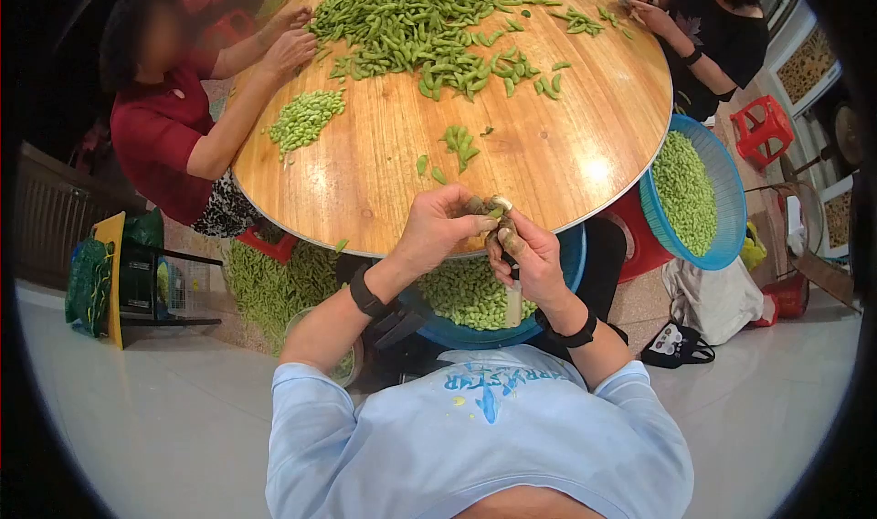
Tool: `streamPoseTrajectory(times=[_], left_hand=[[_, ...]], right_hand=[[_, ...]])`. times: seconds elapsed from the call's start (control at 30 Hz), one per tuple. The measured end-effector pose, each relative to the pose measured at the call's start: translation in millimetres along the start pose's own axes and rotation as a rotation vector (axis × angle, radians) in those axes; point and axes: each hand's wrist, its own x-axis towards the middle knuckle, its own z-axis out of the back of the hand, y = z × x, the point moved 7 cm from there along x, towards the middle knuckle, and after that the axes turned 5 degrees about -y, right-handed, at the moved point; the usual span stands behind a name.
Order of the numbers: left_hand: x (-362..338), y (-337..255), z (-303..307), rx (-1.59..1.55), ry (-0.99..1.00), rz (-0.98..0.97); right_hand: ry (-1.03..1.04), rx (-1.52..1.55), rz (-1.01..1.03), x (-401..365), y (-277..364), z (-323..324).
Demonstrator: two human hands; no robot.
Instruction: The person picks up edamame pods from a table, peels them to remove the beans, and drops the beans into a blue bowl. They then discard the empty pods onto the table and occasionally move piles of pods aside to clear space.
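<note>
- Left arm (331,320): reaching forward, forearm slanting inward.
- Right arm (598,345): forward, forearm slanting inward.
- Left hand (442,221): thumb and forefinger in a pinch.
- Right hand (534,263): fingers curled in a grip.
- Both hands: close together, fingertips adjacent.

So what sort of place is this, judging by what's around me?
Likely an informal indoor workroom, perhaps in a home: a round wooden table heaped with green pods, a blue basket of shelled beans beside it, and a red plastic stool.

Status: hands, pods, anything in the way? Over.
Left hand pinching green pod; right hand close by, holding pale tool. Loose pods ahead. Table hides far rim of basin below.
</note>
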Motion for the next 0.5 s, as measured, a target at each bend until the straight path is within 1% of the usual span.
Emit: streamPoseTrajectory(times=[0.07, 0.13, 0.17, 0.2, 0.23, 0.27, 0.3, 0.33, 0.37, 0.4, 0.43, 0.5], left_hand=[[1, 3, 2, -0.026, 0.014, 0.004], [3, 4, 5, -0.05, 0.029, 0.008], [4, 7, 2, -0.167, 0.09, 0.068], [3, 9, 0, -0.283, 0.151, 0.127], [3, 9, 2, -0.283, 0.15, 0.125], [-1, 14, -3, -0.409, 0.234, 0.252], [-6, 17, -10, -0.534, 0.318, 0.379], [-8, 16, -12, -0.534, 0.316, 0.38], [-7, 14, -10, -0.356, 0.228, 0.312], [-7, 11, -7, -0.178, 0.139, 0.241], [-8, 11, -8, -0.177, 0.137, 0.238], [-17, -33, -14, 0.657, 0.084, -0.532]], right_hand=[[0.005, -0.033, 0.012, 0, 1, -1], [-0.033, -0.046, -0.006, 1, 2, -1], [-0.031, -0.047, -0.006, 1, 2, -1], [0.003, 0.036, -0.042, 1, 2, -3], [0.036, 0.118, -0.077, 0, 1, -5], [0.037, 0.118, -0.077, -1, 4, -3], [0.067, 0.168, -0.134, -4, 3, -5], [0.097, 0.219, -0.191, -6, 1, -7], [0.097, 0.218, -0.192, -8, 0, -7], [0.023, 0.233, -0.228, -8, -3, -2], [-0.051, 0.247, -0.264, -9, -7, 3], [-0.063, 0.276, -0.283, -12, -2, -1]])
